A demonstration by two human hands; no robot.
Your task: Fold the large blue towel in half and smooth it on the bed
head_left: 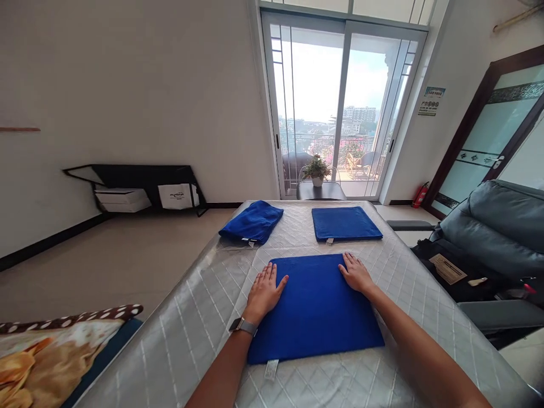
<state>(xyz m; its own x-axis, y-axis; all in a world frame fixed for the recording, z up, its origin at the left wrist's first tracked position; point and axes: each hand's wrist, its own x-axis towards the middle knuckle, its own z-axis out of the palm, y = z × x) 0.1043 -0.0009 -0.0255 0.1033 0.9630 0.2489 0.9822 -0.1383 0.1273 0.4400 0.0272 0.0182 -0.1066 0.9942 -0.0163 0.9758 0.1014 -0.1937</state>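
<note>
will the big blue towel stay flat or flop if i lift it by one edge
Probably floppy: the towel is soft folded cloth, and the looser towel behind sags in a rounded heap. Likely light: it lies thin and flat under the left hand and right hand. It may slide when pushed, as the quilted cover looks glossy.

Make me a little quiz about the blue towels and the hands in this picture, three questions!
1. True or false: the left hand and the right hand both touch the nearest blue towel with open fingers.
2. How many blue towels lie on the quilted surface? A two, B three, C five.
3. Fill in: the watch sits on the ___ wrist.
Key: 1 true; 2 B; 3 left.
</note>
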